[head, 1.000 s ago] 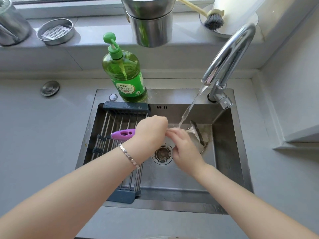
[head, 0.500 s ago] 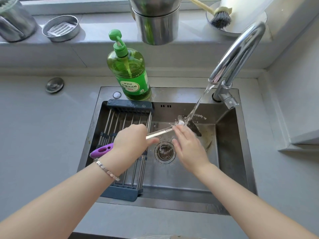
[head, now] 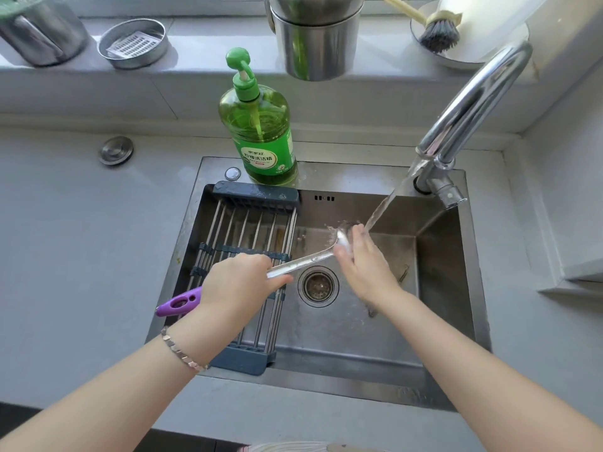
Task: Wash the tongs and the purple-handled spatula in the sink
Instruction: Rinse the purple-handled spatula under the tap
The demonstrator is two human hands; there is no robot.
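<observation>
My left hand (head: 239, 280) is closed around the purple-handled spatula (head: 301, 261). Its purple handle end sticks out to the lower left and its steel shaft slants up and right over the sink (head: 359, 347). The spatula's metal head sits under the running water from the faucet (head: 470, 106). My right hand (head: 362, 262) lies flat against the head, fingers together, rubbing it in the stream. The head is partly hidden by that hand. The tongs are not clearly visible; something thin and dark lies on the sink floor to the right of my right hand.
A drying rack (head: 248, 256) with dark blue ends spans the sink's left part. A green dish soap bottle (head: 261, 125) stands on the back rim. The drain (head: 318, 285) is mid-sink. Steel cups, a round tin and a dish brush (head: 434, 27) sit on the sill.
The spatula's head has swung up and left under the stream, and the purple handle has dropped toward me. My right hand moved up along the head.
</observation>
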